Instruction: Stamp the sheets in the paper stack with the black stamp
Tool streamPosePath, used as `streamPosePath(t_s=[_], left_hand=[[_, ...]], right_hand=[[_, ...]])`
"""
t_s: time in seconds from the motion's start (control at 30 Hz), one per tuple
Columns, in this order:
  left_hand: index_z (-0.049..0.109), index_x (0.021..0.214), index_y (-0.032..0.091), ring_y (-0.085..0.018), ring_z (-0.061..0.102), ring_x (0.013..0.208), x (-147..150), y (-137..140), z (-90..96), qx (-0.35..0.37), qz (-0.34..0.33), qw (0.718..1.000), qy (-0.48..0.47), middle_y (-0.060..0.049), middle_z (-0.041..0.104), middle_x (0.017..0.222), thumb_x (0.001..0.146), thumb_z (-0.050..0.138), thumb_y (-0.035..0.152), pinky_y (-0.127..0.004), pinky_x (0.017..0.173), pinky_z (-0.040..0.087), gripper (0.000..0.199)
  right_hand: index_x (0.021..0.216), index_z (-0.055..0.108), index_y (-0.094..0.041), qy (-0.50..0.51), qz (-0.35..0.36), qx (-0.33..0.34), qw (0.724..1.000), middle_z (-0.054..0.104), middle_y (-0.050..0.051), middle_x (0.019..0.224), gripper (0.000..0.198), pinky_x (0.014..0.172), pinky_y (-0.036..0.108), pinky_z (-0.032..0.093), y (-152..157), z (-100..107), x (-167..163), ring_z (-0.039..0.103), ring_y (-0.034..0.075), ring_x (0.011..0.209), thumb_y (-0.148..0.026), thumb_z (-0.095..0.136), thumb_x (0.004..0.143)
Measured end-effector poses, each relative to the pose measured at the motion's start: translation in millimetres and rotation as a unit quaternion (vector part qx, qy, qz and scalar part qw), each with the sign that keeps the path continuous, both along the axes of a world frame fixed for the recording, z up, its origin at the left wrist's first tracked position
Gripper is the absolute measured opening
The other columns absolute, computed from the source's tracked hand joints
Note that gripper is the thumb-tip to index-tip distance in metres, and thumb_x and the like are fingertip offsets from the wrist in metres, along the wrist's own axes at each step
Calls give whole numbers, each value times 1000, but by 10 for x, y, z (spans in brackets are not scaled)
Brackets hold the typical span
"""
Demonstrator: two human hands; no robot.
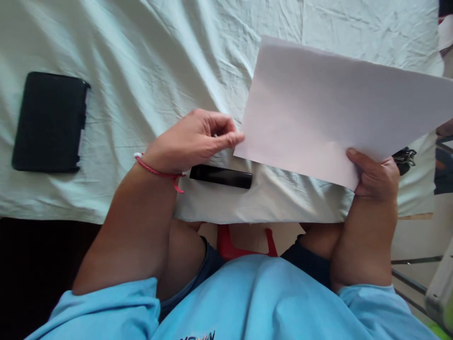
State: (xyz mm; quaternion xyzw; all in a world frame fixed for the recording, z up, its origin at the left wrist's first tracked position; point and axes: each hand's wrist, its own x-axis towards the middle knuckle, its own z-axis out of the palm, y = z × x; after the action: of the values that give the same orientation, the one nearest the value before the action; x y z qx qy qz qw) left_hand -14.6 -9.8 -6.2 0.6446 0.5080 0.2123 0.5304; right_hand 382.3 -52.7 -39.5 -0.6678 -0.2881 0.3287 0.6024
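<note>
A blank white sheet of paper (318,104) is held up over the cloth, its far right corner reaching the edge of the view. My left hand (201,137) pinches its near left corner between thumb and fingertips. At the near right edge my right hand (377,174) grips the sheet, thumb on top and fingers hidden beneath. Just below my left hand lies a glossy black oblong object (221,176), whose kind I cannot make out. Beside my right hand, partly covered by it and the paper, is a dark object with metal rings (405,158), perhaps keys.
A wrinkled pale green cloth (141,61) covers the surface in front of me. On the left lies a flat black case (51,122), like a tablet cover. Below the near edge shows a red plastic stool (230,245). Metal bars (410,281) stand at the lower right.
</note>
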Motion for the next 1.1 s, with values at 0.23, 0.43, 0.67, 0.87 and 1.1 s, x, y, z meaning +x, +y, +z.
streamPosePath(t_s=[0.23, 0.43, 0.67, 0.87, 1.1], left_hand=[[76, 103, 20, -16, 67, 84, 184, 13, -97, -60, 167, 979, -96, 0, 74, 91, 91, 91, 19, -25, 76, 50, 19], [67, 66, 20, -12, 45, 61, 154, 10, -52, -38, 89, 995, -26, 2, 56, 64, 93, 82, 27, -26, 60, 35, 32], [63, 73, 23, -14, 50, 64, 107, 22, -136, 2, 68, 996, -49, 2, 57, 67, 99, 83, 47, -30, 60, 38, 40], [64, 79, 24, -16, 55, 67, 64, 28, -190, 18, 85, 994, -64, 1, 62, 69, 93, 88, 46, -30, 59, 40, 36], [61, 68, 23, -15, 49, 63, 66, 7, -94, 11, 92, 994, -61, 1, 56, 62, 100, 81, 49, -30, 60, 42, 46]], right_hand=[[90, 80, -21, 12, 1, 52, 999, 85, 1, 101, 54, 92, 38, 77, 2, -6, -57, 81, 21, 98, -25, 105, 42], [95, 80, -21, -12, 4, 68, 998, 85, 2, 108, 55, 109, 46, 74, 16, -72, -58, 81, 22, 106, -40, 109, 51], [99, 82, -18, -9, 3, 44, 999, 87, 5, 108, 59, 100, 41, 76, 49, -67, -145, 81, 22, 101, -39, 110, 51], [97, 80, -18, 4, 1, 42, 999, 84, 5, 108, 57, 105, 43, 75, 64, -70, -184, 82, 24, 107, -37, 109, 52], [98, 78, -19, 9, -2, 45, 999, 84, 4, 110, 57, 115, 44, 72, 65, -70, -184, 81, 24, 115, -36, 108, 53]])
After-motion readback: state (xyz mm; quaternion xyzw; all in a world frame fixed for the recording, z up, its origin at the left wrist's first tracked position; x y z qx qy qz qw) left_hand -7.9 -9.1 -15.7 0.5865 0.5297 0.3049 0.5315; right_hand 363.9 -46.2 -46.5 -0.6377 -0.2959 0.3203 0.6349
